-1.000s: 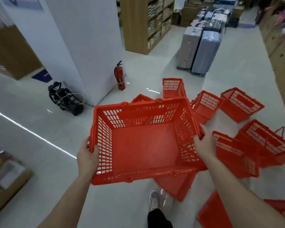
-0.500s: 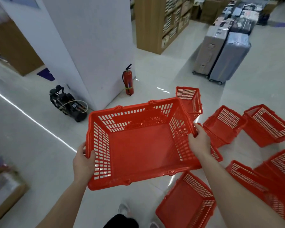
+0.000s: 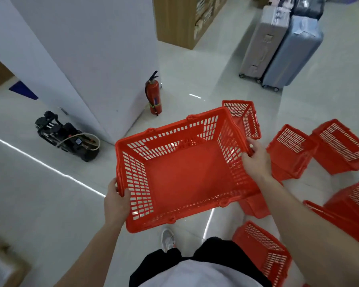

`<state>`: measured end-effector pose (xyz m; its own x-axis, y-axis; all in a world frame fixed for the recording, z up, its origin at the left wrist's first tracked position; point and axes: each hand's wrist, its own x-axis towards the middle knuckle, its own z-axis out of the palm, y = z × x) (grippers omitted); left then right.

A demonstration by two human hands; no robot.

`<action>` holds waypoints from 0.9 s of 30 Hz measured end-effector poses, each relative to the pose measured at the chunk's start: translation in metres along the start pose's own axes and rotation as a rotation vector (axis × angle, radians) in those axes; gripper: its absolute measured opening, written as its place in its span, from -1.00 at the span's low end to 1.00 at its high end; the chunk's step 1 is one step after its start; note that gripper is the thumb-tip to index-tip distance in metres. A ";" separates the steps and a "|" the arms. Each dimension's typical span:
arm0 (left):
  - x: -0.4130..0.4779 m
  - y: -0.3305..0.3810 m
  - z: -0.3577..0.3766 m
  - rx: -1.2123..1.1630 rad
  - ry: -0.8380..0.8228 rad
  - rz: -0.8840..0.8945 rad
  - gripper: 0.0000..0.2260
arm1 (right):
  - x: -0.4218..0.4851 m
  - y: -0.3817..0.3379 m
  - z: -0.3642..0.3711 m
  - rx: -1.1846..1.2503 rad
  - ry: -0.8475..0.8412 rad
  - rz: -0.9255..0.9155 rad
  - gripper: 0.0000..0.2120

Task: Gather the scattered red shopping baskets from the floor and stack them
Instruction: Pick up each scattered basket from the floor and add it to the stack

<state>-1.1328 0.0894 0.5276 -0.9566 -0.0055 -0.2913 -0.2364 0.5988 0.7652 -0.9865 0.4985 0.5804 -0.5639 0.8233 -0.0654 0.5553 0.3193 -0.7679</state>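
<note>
I hold a red shopping basket (image 3: 187,175) up in front of me, its open top facing me. My left hand (image 3: 116,201) grips its left rim and my right hand (image 3: 256,160) grips its right rim. Several other red baskets lie on the floor to the right: one behind the held basket (image 3: 244,117), one tipped on its side (image 3: 290,150), another beside it (image 3: 342,146), one by my right leg (image 3: 263,251) and more at the right edge (image 3: 354,206). One basket is partly hidden under the held one (image 3: 255,208).
A white pillar (image 3: 87,59) stands ahead to the left, with a red fire extinguisher (image 3: 153,94) at its corner and a black machine (image 3: 66,135) on the floor beside it. Two suitcases (image 3: 278,44) and a wooden shelf (image 3: 182,19) stand farther back. A cardboard box (image 3: 4,264) sits at lower left.
The view has swung left and tilted down, so the floor baskets slid to the right. The held basket stays in both hands and sits a little lower and closer to me.
</note>
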 end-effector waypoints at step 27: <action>0.142 -0.072 0.361 0.010 0.067 -0.445 -0.51 | 0.401 0.187 0.274 -0.105 -0.398 -0.164 -0.58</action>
<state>-1.1907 0.3342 0.2239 -0.7710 -0.3163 -0.5528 -0.6263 0.5340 0.5680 -1.2762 0.7593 0.2365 -0.8298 0.5192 -0.2045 0.4864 0.4935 -0.7210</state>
